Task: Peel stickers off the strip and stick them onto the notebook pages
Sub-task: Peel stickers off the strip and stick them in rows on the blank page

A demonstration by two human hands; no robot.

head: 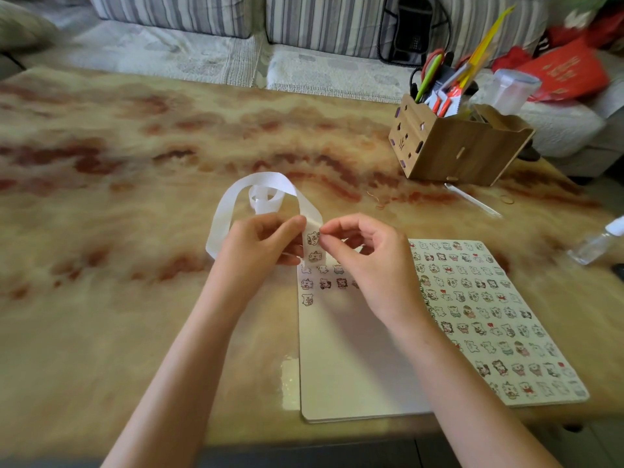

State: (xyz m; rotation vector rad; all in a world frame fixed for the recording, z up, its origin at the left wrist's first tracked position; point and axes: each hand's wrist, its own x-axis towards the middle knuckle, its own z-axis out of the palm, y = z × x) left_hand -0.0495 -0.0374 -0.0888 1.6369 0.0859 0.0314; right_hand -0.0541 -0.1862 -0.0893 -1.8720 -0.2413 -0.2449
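Soft daylight fills the room, leaving a pale glare patch on the glossy counter (289,383) beside the notebook (354,366). Wide-angle distortion bends the edges; slight blur softens the sofa (169,52).

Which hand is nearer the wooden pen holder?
Right. The right hand is left of the wooden pen holder, nearer the camera; the left hand is farther left, across the sticker strip.

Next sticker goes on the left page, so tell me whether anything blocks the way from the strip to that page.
Nothing visible does. The strip, held in the left hand and pinched by the right hand, hangs just over the left page, whose lower part lies bare.
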